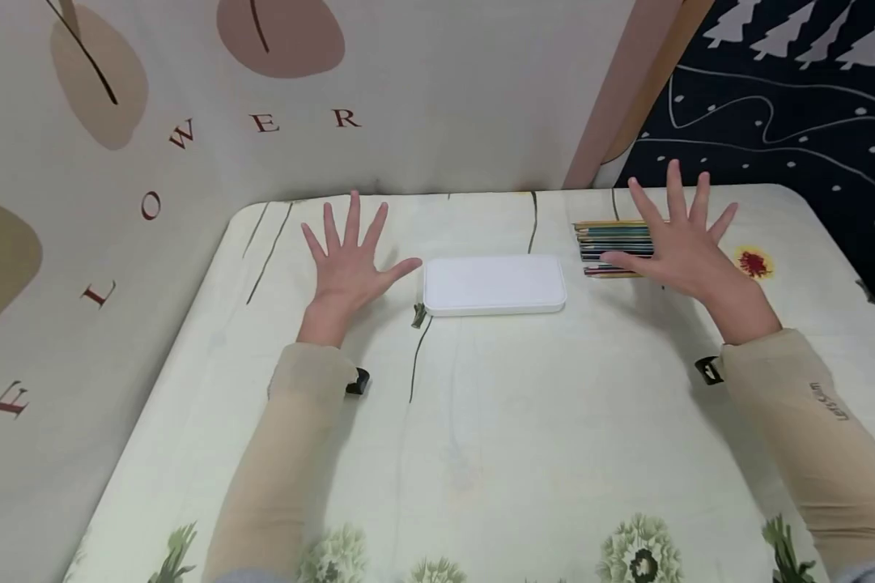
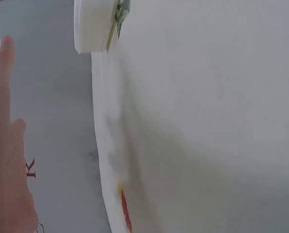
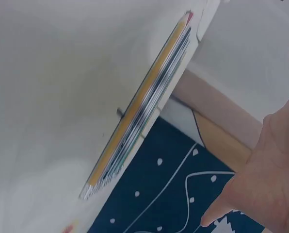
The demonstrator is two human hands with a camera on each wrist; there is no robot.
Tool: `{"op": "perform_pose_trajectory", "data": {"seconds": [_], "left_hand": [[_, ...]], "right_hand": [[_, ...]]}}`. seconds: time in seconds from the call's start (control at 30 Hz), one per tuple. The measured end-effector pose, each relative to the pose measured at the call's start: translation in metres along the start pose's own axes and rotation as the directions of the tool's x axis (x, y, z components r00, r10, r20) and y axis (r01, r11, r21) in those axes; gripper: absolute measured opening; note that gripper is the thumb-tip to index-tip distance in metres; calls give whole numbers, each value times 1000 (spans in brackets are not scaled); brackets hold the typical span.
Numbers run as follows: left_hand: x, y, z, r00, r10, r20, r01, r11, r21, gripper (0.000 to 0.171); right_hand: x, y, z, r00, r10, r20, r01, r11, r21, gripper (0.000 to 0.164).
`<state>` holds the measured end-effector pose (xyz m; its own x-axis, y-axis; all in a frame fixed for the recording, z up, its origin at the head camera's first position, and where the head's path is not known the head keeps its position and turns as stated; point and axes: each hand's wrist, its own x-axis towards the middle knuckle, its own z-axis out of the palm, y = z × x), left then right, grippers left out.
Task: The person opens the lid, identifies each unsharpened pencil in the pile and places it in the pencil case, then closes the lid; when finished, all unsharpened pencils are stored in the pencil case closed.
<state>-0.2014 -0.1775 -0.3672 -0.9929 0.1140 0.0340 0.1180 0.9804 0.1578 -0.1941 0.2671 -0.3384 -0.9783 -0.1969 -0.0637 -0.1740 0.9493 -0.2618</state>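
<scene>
In the head view a white rounded rectangular case (image 1: 494,285) lies on the cloth-covered surface between the two hands. My left hand (image 1: 350,271) is spread wide to the left of it, thumb pointing at the case's left end and holding nothing. To the right, my right hand (image 1: 685,247) is also spread, hovering over a row of colored pencils (image 1: 612,249) and hiding their right ends. The right wrist view shows the pencils (image 3: 139,104) side by side, apart from the hand (image 3: 265,179). The case (image 2: 96,24) appears at the top of the left wrist view, beyond the left hand (image 2: 6,145).
A pale cloth (image 1: 524,421) with printed flowers covers the surface. Behind it hangs a light curtain (image 1: 437,97) with printed letters. A dark fabric (image 1: 772,121) with white trees and lines is at the back right, beside a wooden post (image 1: 644,89).
</scene>
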Motion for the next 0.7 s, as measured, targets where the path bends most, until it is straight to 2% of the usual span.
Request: {"op": "perform_pose_trajectory", "data": {"seconds": [0.43,0.6,0.7], "left_hand": [[-3,17,9,996,65,54,-62,996,-57,94],[-4,21,14,990,111,84,-98,985,-142,92],[-5,23,17,984,134,118,-105,968,-230,90]], "right_hand": [[6,-26,16,999,-32,15,31,998,57,117],[6,-37,21,998,-61,21,60,996,64,118],[6,-42,24,996,-84,26,81,993,89,119]]}}
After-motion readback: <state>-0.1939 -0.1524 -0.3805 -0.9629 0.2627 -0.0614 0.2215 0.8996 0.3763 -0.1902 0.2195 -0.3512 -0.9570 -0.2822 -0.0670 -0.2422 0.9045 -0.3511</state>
